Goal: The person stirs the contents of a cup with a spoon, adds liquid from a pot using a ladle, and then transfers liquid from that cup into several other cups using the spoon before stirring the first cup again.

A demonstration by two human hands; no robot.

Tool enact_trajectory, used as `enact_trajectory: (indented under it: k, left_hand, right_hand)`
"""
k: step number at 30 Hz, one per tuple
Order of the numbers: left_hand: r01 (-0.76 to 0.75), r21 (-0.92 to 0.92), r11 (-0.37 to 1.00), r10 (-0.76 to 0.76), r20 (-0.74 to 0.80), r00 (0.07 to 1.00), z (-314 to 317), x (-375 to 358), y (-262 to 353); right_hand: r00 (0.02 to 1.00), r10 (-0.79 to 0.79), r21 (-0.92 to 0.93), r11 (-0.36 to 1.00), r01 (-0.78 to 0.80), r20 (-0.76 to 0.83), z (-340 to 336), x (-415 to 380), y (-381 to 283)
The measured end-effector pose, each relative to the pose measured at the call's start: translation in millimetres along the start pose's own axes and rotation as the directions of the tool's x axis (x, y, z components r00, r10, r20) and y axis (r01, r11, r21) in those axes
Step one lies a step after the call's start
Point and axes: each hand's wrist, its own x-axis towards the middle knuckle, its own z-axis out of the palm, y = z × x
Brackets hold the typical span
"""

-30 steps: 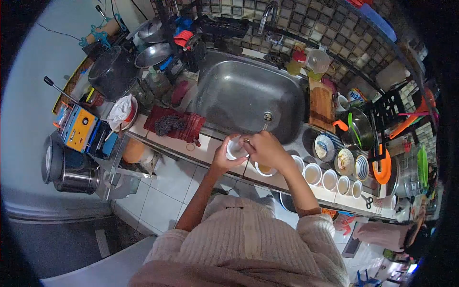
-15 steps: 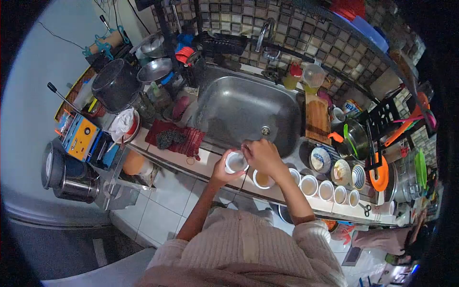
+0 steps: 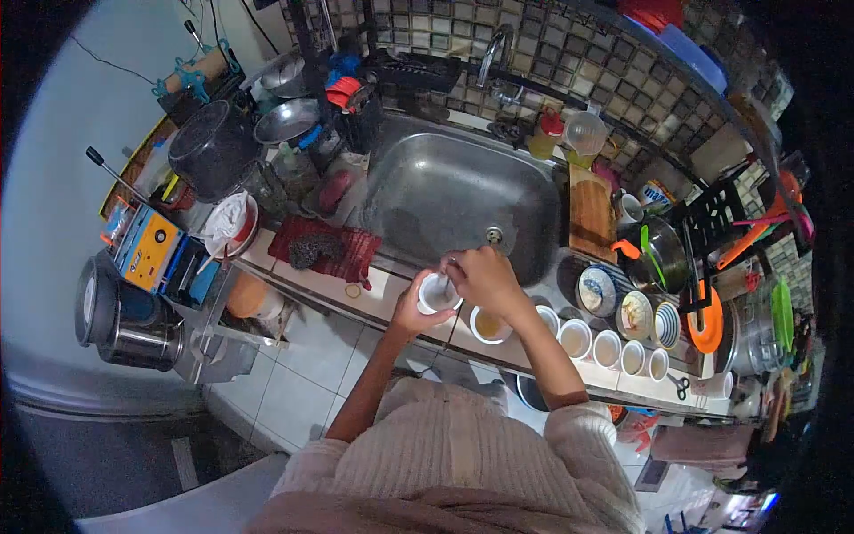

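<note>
My left hand (image 3: 411, 311) is wrapped round a small white cup (image 3: 436, 307) at the counter's front edge. Over its mouth, my right hand (image 3: 485, 278) pinches a thin spoon (image 3: 447, 287) that dips into the cup; its lower end is hard to see. Just below my right hand stands a white bowl (image 3: 488, 328) with yellowish-brown liquid in it. A row of white cups runs off to the right, starting partly behind my right forearm, and one cup (image 3: 576, 339) there holds pale liquid.
Beyond my hands lies the steel sink (image 3: 427, 178) under a faucet (image 3: 495, 58). Dark red cloth (image 3: 356, 258) with a scouring pad (image 3: 314, 250) is on the left. To the right are a wooden board (image 3: 591, 214), patterned bowls (image 3: 596, 290), scissors (image 3: 679, 385) and an orange plate (image 3: 705, 325).
My right hand has shifted slightly down and left, and more of the spoon shows at the cup. My left hand keeps its hold on the cup; the view has tilted slightly.
</note>
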Motion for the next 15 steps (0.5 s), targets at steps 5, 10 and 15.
enact_trajectory:
  k: [5, 10, 15]
  left_hand:
    - [-0.080, 0.004, 0.997, 0.080, -0.016, 0.997, 0.7, 1.5, 3.5]
    - [-0.080, -0.022, 0.997, 0.080, -0.014, 0.997, 1.2, 2.9, -4.7]
    - [-0.137, 0.037, 0.990, 0.137, -0.001, 0.991, -0.5, 4.0, 0.1]
  right_hand:
    - [0.999, 0.030, 0.143, 0.989, -0.034, 0.028, 3.3, 0.2, 4.9]
    - [0.998, 0.049, 0.118, 0.992, -0.043, -0.049, 6.0, -2.0, 8.5]
    - [0.996, -0.019, 0.269, 0.962, 0.042, -0.089, 3.2, 0.3, 6.7]
